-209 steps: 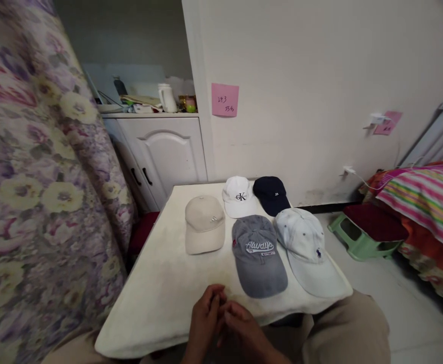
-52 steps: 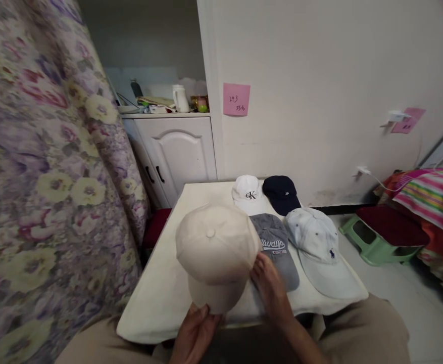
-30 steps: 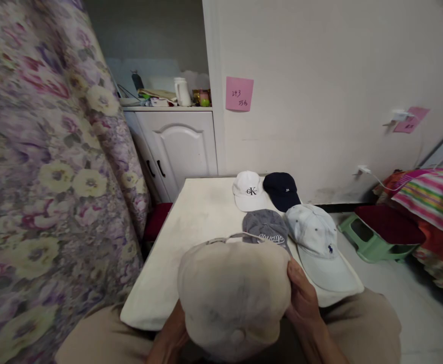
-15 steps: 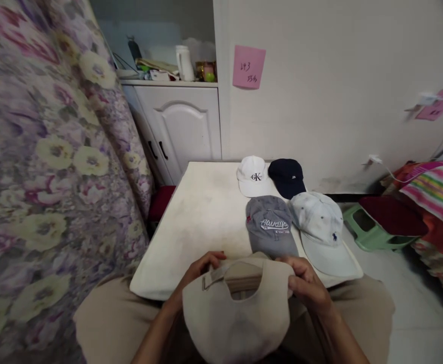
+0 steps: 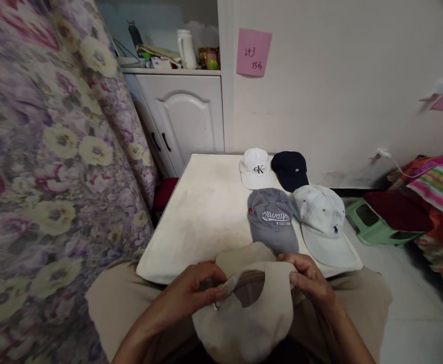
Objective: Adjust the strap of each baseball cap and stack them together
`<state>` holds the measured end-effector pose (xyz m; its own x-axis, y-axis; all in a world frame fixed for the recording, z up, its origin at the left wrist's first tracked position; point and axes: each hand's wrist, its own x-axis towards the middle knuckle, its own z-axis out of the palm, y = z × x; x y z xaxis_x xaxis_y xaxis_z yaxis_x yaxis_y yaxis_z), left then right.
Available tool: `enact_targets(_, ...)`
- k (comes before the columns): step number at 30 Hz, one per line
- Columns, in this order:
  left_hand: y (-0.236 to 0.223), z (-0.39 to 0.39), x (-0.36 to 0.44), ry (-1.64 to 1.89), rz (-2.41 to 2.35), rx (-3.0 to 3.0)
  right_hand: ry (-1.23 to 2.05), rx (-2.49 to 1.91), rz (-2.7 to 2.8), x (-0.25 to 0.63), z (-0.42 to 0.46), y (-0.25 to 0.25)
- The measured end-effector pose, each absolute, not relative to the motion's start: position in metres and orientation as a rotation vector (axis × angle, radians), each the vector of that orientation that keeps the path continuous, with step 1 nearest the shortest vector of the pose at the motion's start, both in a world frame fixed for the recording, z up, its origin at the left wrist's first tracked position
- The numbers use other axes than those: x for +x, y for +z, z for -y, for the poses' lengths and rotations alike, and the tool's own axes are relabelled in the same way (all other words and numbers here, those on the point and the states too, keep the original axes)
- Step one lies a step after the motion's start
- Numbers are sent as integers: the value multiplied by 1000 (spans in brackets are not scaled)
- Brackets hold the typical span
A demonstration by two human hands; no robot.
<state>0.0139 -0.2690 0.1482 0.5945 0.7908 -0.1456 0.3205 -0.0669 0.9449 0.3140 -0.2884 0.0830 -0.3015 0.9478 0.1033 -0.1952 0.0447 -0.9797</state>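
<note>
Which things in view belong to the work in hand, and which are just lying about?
In the work:
beige cap, held by left hand and right hand

Lying about, apparently:
white cap, navy cap, grey cap, pale blue cap, none held, all on table
white jug, green stool

Dim, flat indoor light, source out of view. Worktop among brightest surfaces; wall dull, greyer toward upper right. Alcove above cabinet shadowed. Deep shadow beneath beige cap, opening dark inside. Navy cap nearly black, folds lost, small logo fuzzy. Wide-angle stretch at edges: curtain soft at far left, striped bedding blurry at right. Dark vignette in top right corner. Lettering on larger pink note fairly crisp.
</note>
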Motion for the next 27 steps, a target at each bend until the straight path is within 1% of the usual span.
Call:
enact_targets(5,153,273,21,530,-929,1439,1458,-853,1304,319,290,83)
enact_targets(9,166,279,37,631,-968,1369,1583,-814,1389,330,291,90)
enact_targets(14,173,286,60,616,-1008,1477,1746,-729,1372,343,296,116)
enact_targets(17,171,287,73,595,-983,1490,1744,-724,1353,337,296,137)
enact_targets(20,169,287,82,613,-934,1427,1702,-838,1508,322,294,149)
enact_targets(23,168,287,83,631,-896,1327,1723,-838,1562,306,293,144)
enact_targets(27,165,287,76,619,-862,1267,1765,-788,1389,296,292,127)
